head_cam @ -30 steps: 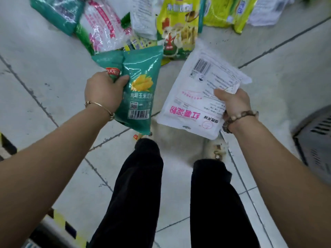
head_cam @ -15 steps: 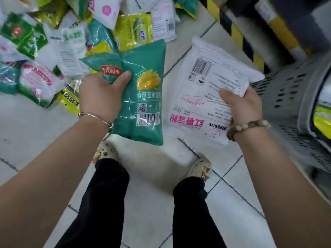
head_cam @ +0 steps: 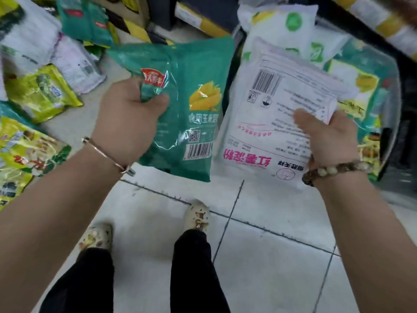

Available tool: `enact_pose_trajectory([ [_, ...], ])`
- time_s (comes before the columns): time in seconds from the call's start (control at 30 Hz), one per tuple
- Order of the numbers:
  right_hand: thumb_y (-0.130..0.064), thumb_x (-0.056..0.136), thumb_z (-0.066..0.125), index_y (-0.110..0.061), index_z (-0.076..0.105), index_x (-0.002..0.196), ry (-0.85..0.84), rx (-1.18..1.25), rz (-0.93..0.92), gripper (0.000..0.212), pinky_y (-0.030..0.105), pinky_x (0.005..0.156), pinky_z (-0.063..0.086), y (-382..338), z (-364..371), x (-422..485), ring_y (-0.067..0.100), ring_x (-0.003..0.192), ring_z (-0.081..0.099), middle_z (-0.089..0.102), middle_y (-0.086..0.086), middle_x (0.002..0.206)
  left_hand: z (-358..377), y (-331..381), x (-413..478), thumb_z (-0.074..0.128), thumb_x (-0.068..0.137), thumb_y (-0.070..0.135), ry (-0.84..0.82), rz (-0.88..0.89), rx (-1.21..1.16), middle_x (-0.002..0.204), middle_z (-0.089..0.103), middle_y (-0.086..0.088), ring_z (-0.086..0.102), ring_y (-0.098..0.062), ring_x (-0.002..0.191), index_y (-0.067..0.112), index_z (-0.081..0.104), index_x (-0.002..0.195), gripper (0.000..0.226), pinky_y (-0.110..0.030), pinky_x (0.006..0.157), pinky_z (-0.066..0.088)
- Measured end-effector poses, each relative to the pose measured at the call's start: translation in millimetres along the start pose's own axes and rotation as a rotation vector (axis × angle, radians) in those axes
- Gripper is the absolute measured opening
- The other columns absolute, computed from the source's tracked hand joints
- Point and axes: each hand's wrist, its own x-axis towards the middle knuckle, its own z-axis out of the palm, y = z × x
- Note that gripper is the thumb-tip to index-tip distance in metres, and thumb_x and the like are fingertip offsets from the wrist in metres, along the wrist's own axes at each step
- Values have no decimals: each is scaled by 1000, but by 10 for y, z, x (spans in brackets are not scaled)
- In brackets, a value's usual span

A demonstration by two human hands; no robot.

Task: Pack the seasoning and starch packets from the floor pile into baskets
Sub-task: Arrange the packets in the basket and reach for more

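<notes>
The floor (head_cam: 270, 267) is laid with pale tiles divided by dark grout lines. Yellow-and-black hazard striping (head_cam: 135, 30) is seen along the base of the fixtures at the top of the view. A pile of packets (head_cam: 40, 93) lies on the floor at the left, and a grey basket (head_cam: 393, 105) stands at the right with packets already inside.

The green packet (head_cam: 198, 71) is grasped by the left grip (head_cam: 128, 118); its upper-left corner is crumpled inside the curled fingers, and the rest hangs above the floor, in front of the person. The white packet (head_cam: 259, 109) is pinched along its right edge by the right grip (head_cam: 327, 136), with the thumb laid on the printed face. This packet is held just left of the basket, and its far edge overlaps the basket's contents in the view. The two held packets are side by side; contact between them cannot be confirmed.

Count: two grips, each holding one packet. One basket is visible. Packets in the pile and in the basket cannot be counted because of blur.
</notes>
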Motion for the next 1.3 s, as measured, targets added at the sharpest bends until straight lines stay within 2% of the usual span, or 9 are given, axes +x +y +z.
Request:
enact_pose_trajectory([
  [0.1, -16, 75, 72, -17, 66, 87, 30, 0, 27, 13, 38, 77, 57, -42, -441, 277, 18, 86, 70, 73, -4, 87, 438, 359, 87, 59, 91, 16, -17, 137, 102, 63, 54, 11, 53, 8, 52, 19, 60, 76, 15, -7, 53, 40],
  [0.27, -8, 83, 66, -16, 64, 87, 56, 43, 49, 9, 23, 61, 55, -102, -980, 664, 11, 75, 71, 73, -9, 77, 1155, 643, 292, 61, 86, 25, -34, 214, 28, 84, 68, -2, 65, -23, 83, 11, 68, 95, 17, -39, 78, 53],
  [0.47, -17, 80, 71, -5, 60, 101, 285, -126, -2, 26, 7, 54, 44, 291, -1016, 1133, -12, 63, 57, 61, -4, 90, 1798, 466, 617, 64, 88, 20, -38, 100, 8, 84, 62, 1, 60, -17, 80, 6, 66, 99, 18, -22, 69, 47],
  [0.53, -26, 80, 71, -3, 52, 118, 347, -155, -41, 49, 10, 72, 46, 387, -930, 1196, -6, 81, 56, 59, -2, 106, 1870, 369, 671, 66, 87, 21, -19, 61, 1, 90, 60, 4, 58, -13, 83, 6, 60, 107, 26, -15, 69, 46],
  [0.63, -33, 85, 65, -7, 30, 141, 405, -347, -73, 70, 5, 87, 25, 465, -851, 1182, 9, 122, 42, 41, 4, 139, 1858, 282, 620, 77, 76, 21, 51, 176, -14, 116, 50, -5, 53, -15, 107, 2, 41, 125, 63, -22, 96, 43],
  [0.73, -34, 86, 58, -9, 29, 145, 450, -636, -286, 70, 28, 108, 24, 428, -801, 1118, 26, 137, 31, 29, 14, 149, 1829, 222, 538, 77, 73, 35, 79, 472, 300, 144, 26, -24, 28, -30, 136, 1, 26, 143, 93, -31, 114, 21],
  [0.9, -44, 95, 38, -19, 20, 149, 29, -1116, -526, 63, 52, 113, -2, 510, -610, 1037, 34, 145, 4, 7, 13, 157, 1887, 288, 534, 38, 91, 57, 43, 730, 1047, 156, 13, -21, 10, -43, 142, 17, 28, 147, 70, -60, 109, 2],
  [1.1, -56, 92, 22, -23, 8, 151, 9, -1223, -491, 69, 53, 110, -12, 678, -521, 1150, 34, 145, -1, 2, 13, 158, 2197, 368, 551, 13, 91, 60, -114, 588, 1172, 155, -5, -24, -5, -37, 144, -4, -3, 147, 86, -57, 109, -11],
  [1.3, -55, 91, 23, -20, 9, 151, 18, -1229, -469, 70, 50, 109, -15, 752, -450, 1133, 36, 144, 1, 3, 16, 157, 2251, 285, 573, 12, 89, 62, -126, 544, 1106, 156, -4, -23, -5, -38, 144, -3, -4, 147, 89, -57, 106, -14],
])
